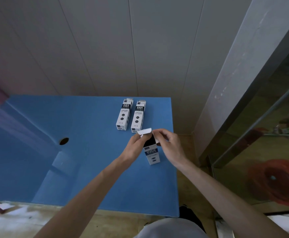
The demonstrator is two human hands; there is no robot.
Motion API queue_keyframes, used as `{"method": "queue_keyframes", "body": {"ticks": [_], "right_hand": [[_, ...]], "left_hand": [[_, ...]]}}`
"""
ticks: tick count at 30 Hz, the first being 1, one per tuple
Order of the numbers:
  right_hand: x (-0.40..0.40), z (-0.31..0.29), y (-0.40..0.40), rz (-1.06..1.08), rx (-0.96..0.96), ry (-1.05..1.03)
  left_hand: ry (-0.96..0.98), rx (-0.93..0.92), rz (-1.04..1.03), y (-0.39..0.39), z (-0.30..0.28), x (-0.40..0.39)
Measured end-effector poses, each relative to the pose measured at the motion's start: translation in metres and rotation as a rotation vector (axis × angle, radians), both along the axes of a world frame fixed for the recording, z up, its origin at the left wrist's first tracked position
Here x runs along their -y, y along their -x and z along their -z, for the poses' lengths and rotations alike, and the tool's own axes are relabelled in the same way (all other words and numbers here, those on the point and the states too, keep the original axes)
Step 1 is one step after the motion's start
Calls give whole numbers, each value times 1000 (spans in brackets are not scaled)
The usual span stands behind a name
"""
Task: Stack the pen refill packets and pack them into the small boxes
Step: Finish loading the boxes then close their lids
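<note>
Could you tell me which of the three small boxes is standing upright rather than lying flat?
The near box, held at its open top by the left hand and right hand. The two far boxes lie flat, side by side.

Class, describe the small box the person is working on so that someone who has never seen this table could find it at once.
Start at the blue table and go to its right side, where three white-and-dark small boxes sit. Two boxes lie flat side by side near the wall. The one you want stands upright nearer the person, its top flap open, held between the left hand and right hand.
</note>
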State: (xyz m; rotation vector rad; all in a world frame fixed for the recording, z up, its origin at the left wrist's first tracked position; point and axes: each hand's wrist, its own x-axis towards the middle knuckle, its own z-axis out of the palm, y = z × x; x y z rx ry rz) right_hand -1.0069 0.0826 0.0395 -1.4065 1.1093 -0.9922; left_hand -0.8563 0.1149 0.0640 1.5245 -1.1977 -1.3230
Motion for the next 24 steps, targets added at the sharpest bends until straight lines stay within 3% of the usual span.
{"method": "queue_keyframes", "body": {"ticks": [17, 24], "right_hand": [[-2, -3, 13, -201, 48, -56], [2, 3, 13, -163, -16, 4]], "left_hand": [[-59, -66, 22, 10, 17, -7], [-83, -114, -20, 11, 27, -6]]}}
